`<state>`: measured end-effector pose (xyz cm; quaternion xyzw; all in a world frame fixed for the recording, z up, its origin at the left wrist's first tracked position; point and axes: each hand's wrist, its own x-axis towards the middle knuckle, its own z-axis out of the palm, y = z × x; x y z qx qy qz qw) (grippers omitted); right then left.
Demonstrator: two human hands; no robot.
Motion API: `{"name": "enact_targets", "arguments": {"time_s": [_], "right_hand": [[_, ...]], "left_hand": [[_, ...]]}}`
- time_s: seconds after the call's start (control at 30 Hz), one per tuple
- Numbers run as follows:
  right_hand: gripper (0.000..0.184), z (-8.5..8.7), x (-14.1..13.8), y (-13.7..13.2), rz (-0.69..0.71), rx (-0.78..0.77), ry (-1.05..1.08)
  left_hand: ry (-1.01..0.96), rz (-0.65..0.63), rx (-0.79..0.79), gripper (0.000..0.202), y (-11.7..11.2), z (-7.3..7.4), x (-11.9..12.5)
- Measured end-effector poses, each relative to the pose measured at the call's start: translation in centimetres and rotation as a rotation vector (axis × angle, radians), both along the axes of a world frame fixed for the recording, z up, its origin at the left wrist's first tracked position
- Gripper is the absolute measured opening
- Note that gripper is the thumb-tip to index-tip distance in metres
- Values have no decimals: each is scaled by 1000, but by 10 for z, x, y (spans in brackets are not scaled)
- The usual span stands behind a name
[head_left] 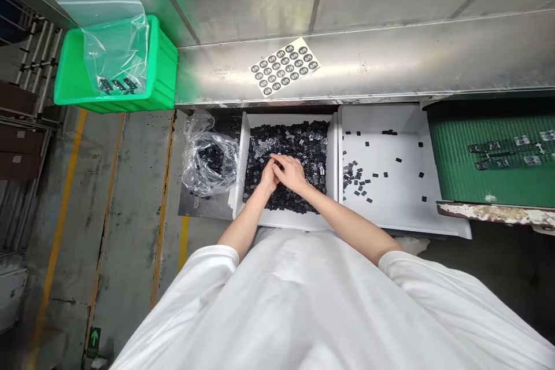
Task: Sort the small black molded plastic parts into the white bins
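Observation:
Both my hands meet above a white tray [286,219] heaped with small flat black plastic pieces [299,202]. My left hand [269,176] is closed, its fingers mostly tucked under the other hand. My right hand [291,172] lies partly across it, fingers pressed together and reaching over the left fingertips. The two hands touch. Whatever is between the fingers is too small or hidden to make out. Beneath and around the hands, the black pieces cover most of the tray floor.
A second white tray [390,208] on the right holds scattered black pieces. Farther right is a green ribbed conveyor belt [459,179] carrying clear parts. On the left are a plastic bag [208,167] of pieces and a green bin [165,69]. A sticker sheet [284,67] lies on the metal ledge.

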<state>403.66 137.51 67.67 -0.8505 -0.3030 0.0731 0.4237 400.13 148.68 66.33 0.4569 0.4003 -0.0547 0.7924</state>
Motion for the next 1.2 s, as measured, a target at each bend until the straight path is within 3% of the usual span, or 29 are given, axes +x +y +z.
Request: {"name": "enact_targets", "arguments": {"time_s": [0.07, 0.17, 0.23, 0.3, 0.4, 0.53, 0.67, 0.77, 0.83, 0.93, 1.0, 1.1, 1.2], "right_hand": [[40, -4, 9, -22, -21, -30, -57], [39, -19, 29, -60, -183, -64, -24], [45, -30, 44, -74, -323, -91, 92], [53, -36, 54, -71, -371, -146, 267], [56, -34, 57, -46, -266, -222, 418], [42, -15, 38, -19, -103, -147, 291], [45, 5, 14, -32, -33, -94, -13], [42, 10, 15, -59, -4, -146, -180], [39, 6, 20, -73, -22, -213, -207], [44, -7, 13, -78, -49, -288, -146], [50, -15, -1, -72, 85, -295, -128], [53, -24, -15, -63, 310, -335, -202], [53, -28, -7, -56, 220, -409, -242]], "left_hand": [[-42, 0, 62, 37, -4, 0, -4], [-38, -27, 144, 43, -3, -1, -20], [9, -23, 122, 48, -1, -5, -30], [45, -30, 70, 56, -3, -10, -35], [60, -26, 62, 70, -11, -16, -27], [66, 66, -18, 69, -11, -13, -13], [-78, 166, -171, 45, -8, -5, -15], [-197, 127, -210, 40, -19, -5, -20], [-201, 49, -131, 42, -26, -8, -25], [-107, -28, 158, 44, -24, -13, -41], [-56, -34, 339, 45, -11, -15, -57], [-31, -108, 467, 49, 12, -15, -81], [-28, -244, 596, 45, 23, -13, -92]]}}
